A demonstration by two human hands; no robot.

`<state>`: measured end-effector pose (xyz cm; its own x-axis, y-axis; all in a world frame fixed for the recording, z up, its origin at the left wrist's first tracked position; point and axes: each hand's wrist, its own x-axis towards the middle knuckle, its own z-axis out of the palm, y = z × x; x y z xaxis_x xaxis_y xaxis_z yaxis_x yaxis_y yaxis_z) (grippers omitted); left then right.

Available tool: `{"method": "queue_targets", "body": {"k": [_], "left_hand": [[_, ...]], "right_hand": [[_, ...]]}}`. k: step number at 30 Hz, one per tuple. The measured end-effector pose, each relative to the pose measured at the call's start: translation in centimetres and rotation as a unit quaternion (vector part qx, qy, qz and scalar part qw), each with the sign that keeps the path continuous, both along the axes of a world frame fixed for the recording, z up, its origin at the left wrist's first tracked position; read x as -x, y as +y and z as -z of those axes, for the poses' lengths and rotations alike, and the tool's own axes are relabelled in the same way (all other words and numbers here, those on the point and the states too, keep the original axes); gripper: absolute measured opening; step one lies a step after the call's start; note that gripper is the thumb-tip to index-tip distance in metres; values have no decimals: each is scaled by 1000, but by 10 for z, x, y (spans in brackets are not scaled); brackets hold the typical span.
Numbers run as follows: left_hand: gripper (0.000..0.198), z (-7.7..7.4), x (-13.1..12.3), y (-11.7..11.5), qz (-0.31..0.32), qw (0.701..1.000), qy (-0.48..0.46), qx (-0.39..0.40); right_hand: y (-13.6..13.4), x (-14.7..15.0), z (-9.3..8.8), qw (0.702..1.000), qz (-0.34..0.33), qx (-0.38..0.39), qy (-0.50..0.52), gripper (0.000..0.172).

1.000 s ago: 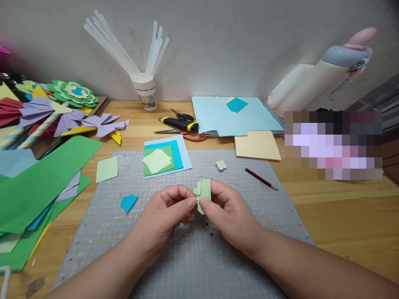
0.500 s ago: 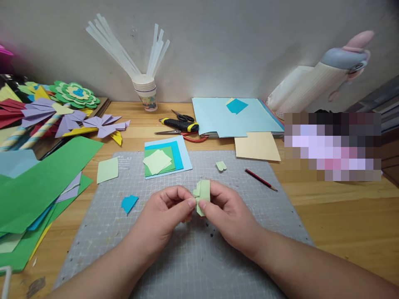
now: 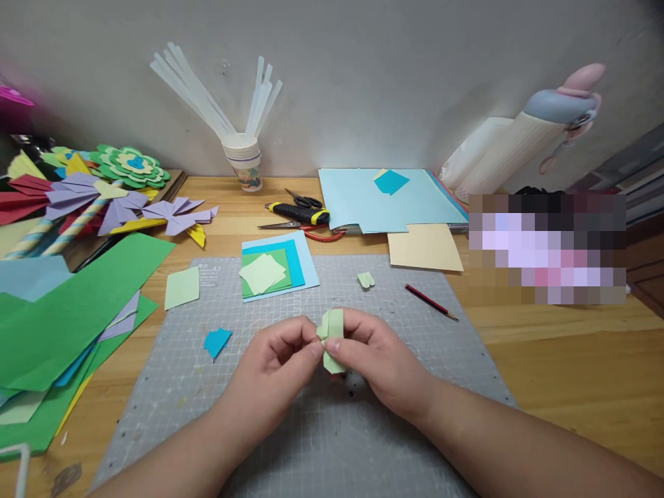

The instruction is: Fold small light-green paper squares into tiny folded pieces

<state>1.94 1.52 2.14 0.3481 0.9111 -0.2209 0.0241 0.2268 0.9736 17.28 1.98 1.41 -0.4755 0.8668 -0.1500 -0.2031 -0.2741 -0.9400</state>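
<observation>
Over the middle of the grey cutting mat (image 3: 249,443), both hands hold a small folded piece of light green paper (image 3: 335,332). My right hand (image 3: 376,356) is closed on it, thumb in front and fingers behind. My left hand (image 3: 283,360) pinches its left edge between thumb and forefinger; the fingertips cover part of the folds there. Beyond the hands lies another small folded light green paper (image 3: 366,279). To the left on the mat sits a blue folded paper (image 3: 216,343). Stacked squares, topped by light green paper (image 3: 263,273), lie behind the left hand.
A pencil (image 3: 431,302) lies at the mat's right. Behind are scissors (image 3: 321,236), a black and yellow cutter (image 3: 298,212), light blue sheets (image 3: 373,200) and paper cups (image 3: 245,169) holding white strips. Green sheets (image 3: 67,318) and paper flowers (image 3: 129,164) crowd the left. A bottle (image 3: 519,149) leans at the right.
The folded paper has shifted slightly down and left in view, still held by both hands. The left fingers have moved a little along its left edge. The whole view has tilted slightly.
</observation>
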Motion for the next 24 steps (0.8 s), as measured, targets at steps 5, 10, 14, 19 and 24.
{"method": "queue_targets", "body": {"k": [5,10,14,19,24], "left_hand": [[24,0,1,-1,0,998,46,-43],[27,2,2,-5,23,994,69,-75],[20,4,2,-5,-13,998,30,-59],[18,3,1,-3,-46,997,30,-47],[20,0,-2,-2,-61,996,32,-57]], "right_hand": [[-2,1,1,999,12,-31,-16,18],[-2,1,2,998,36,-41,-26,21],[-3,2,1,999,26,-33,-30,19],[-3,3,0,997,27,-46,-59,19],[-2,3,0,997,29,-30,-60,14]]}}
